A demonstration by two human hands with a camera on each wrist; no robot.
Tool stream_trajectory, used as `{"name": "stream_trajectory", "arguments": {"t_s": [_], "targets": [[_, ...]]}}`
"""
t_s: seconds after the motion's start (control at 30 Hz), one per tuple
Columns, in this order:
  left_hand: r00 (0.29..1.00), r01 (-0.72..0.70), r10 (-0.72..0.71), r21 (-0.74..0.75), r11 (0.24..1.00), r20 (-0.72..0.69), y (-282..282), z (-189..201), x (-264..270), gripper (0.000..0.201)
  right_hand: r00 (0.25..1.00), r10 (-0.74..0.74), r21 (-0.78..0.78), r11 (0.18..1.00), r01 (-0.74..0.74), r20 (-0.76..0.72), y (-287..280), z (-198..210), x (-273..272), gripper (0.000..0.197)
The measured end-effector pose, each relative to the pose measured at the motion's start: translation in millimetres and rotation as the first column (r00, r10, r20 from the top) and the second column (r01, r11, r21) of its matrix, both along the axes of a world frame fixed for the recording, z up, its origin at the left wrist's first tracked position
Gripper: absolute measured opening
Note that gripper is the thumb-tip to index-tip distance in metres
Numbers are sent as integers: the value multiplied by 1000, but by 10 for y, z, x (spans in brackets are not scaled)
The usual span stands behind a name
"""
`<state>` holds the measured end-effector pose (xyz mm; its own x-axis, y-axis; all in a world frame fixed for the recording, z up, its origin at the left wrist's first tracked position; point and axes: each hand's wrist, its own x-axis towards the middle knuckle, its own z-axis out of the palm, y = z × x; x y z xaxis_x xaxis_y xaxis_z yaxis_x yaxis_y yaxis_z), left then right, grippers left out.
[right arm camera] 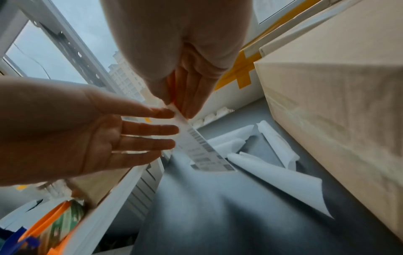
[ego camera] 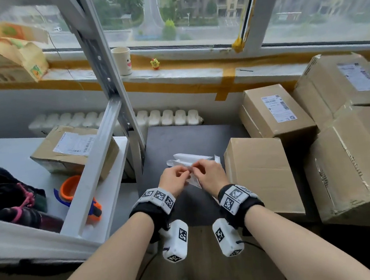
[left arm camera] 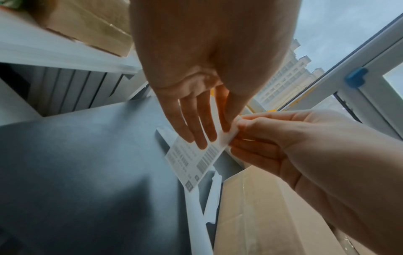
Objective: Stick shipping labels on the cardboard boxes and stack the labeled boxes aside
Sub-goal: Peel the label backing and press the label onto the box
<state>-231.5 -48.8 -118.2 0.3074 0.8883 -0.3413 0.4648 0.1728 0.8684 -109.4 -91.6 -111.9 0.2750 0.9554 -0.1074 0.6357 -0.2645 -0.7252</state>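
A white shipping label [ego camera: 194, 180] with barcodes hangs above the dark table [ego camera: 170, 141], held by both hands at its upper end. My left hand [ego camera: 184, 175] pinches it between thumb and fingers, the other fingers lying straight along the label [left arm camera: 194, 162]. My right hand [ego camera: 197, 169] pinches the label's top corner [right arm camera: 174, 107] with thumb and fingertips. The printed side of the label [right arm camera: 202, 151] shows in the right wrist view. A plain cardboard box [ego camera: 261, 173] with no label on top stands just right of my hands.
Loose white backing sheets [ego camera: 188, 158] lie on the table beyond my hands. Labeled boxes [ego camera: 276, 110] [ego camera: 341, 79] [ego camera: 358, 168] are piled at the right. Another labeled box [ego camera: 74, 148] sits on the white shelf [ego camera: 114, 169] at the left, with a metal upright [ego camera: 104, 64] close by.
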Motion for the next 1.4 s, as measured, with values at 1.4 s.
{"name": "stream_trajectory", "arguments": {"t_s": [1.4], "targets": [[991, -13, -21, 257, 966, 132, 360, 770, 504, 20, 793, -139, 128, 956, 263, -593, 338, 671, 420, 15]]}}
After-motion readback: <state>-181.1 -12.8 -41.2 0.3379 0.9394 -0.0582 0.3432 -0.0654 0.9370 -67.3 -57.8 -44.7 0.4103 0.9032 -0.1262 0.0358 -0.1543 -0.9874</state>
